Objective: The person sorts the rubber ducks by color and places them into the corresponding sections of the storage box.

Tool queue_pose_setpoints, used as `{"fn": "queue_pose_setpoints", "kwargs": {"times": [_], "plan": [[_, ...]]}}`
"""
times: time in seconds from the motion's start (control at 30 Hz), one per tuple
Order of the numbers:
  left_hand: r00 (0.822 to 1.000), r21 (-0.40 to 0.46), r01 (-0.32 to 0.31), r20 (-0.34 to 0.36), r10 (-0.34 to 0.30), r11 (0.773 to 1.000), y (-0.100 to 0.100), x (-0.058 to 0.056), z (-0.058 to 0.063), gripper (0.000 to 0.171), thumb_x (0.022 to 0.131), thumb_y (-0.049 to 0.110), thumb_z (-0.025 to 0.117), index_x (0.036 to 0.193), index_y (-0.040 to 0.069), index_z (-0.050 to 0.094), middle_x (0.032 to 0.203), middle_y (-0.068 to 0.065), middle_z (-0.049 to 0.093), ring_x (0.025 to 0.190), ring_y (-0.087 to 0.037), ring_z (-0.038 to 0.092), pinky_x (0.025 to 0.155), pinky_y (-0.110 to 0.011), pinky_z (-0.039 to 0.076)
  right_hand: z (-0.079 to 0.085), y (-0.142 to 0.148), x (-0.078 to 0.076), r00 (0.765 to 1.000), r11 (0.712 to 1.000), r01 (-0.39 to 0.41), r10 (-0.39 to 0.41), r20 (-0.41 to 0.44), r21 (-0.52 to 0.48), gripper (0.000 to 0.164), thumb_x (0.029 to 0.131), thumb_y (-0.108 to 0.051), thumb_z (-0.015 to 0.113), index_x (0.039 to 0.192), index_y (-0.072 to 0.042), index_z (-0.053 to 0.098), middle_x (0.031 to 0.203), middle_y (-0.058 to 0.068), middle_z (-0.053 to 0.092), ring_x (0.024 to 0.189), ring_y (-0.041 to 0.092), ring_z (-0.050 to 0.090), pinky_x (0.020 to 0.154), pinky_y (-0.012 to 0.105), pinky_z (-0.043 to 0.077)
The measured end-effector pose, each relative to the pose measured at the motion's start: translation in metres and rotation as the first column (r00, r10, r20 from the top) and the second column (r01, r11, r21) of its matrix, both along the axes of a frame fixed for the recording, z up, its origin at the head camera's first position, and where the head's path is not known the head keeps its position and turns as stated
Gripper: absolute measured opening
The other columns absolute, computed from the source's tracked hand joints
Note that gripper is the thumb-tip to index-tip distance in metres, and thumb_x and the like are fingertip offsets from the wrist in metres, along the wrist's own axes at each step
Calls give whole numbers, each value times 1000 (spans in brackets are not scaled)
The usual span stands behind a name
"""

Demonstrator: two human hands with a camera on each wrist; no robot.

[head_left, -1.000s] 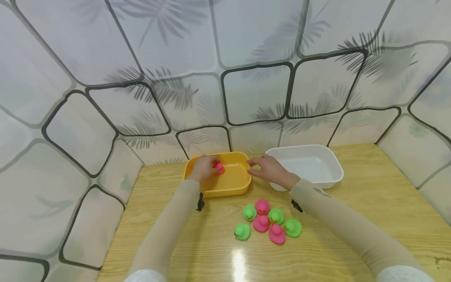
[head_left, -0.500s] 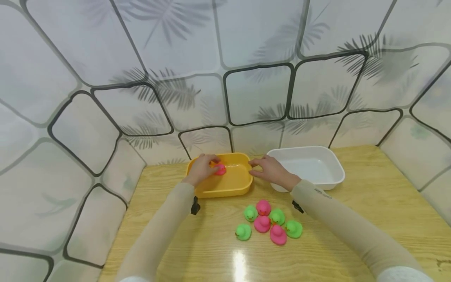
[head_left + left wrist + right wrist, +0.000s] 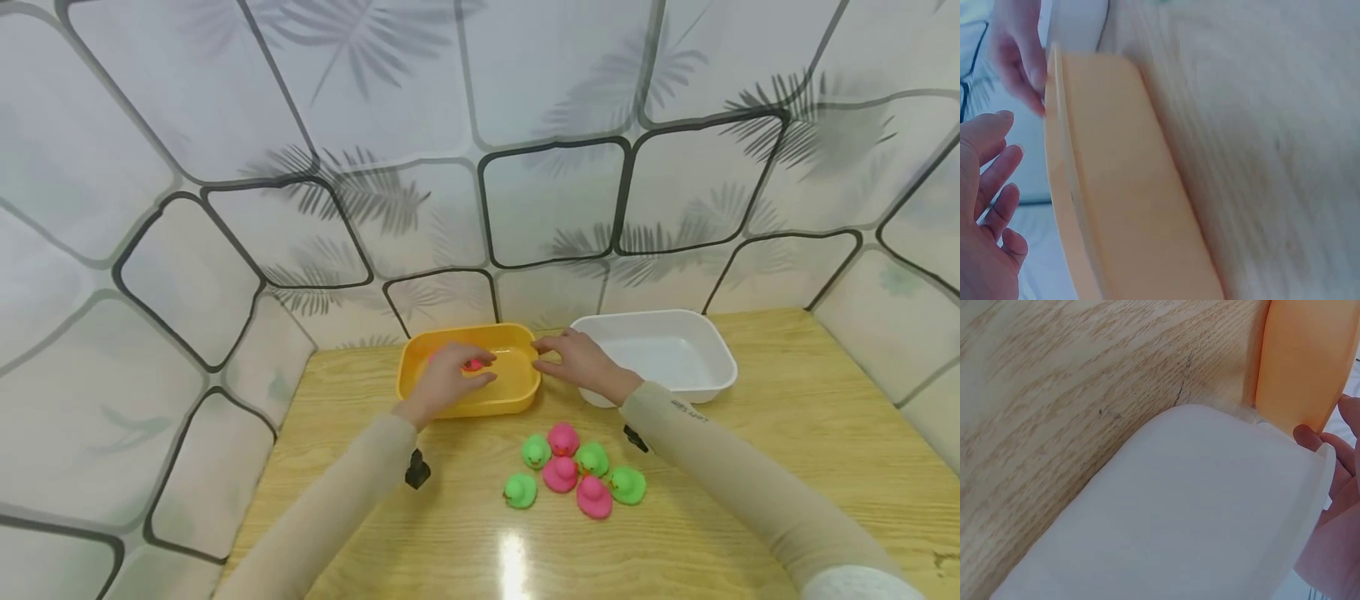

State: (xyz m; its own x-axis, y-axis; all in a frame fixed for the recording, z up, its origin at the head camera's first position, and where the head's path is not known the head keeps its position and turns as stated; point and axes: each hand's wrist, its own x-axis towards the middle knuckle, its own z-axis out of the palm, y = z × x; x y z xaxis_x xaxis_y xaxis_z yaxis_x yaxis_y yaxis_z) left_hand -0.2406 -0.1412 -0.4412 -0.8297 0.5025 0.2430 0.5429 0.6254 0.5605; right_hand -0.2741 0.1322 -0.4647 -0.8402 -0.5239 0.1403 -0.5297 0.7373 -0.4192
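Over the yellow tray, we find the left hand with its fingers and thumb apart, holding nothing; half a second ago they were further forward, at the pink duck. The duck lies in the tray, visible through the gap, and we judge its release complete. The right hand, fingers and thumb parted, touches the tray's right end. Beyond, we note the white tray; nearer, three pink ducks and four green ducks on the table.
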Motion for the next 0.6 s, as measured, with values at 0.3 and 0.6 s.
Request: {"fn": "queue_pose_setpoints", "kwargs": {"times": [0.3,0.6], "plan": [[995,46,93,36,-94,995,18,26,-2,29,93,18,80,118,6,77,112,-7,77,104,-32,64,94,-44,53,2,1,1,1000,1000,-10,10,-12,1,42,99,-29,72,131,-2,70,125,12,74,107,35,62,96,52,50],[987,42,156,-28,-155,987,31,52,-10,28,89,15,83,115,7,78,109,-3,78,96,-28,62,86,-31,50,4,0,3,1000,1000,-14,13,-19,-14,40,99,-29,72,129,-2,70,125,12,74,105,35,61,94,51,50]]}}
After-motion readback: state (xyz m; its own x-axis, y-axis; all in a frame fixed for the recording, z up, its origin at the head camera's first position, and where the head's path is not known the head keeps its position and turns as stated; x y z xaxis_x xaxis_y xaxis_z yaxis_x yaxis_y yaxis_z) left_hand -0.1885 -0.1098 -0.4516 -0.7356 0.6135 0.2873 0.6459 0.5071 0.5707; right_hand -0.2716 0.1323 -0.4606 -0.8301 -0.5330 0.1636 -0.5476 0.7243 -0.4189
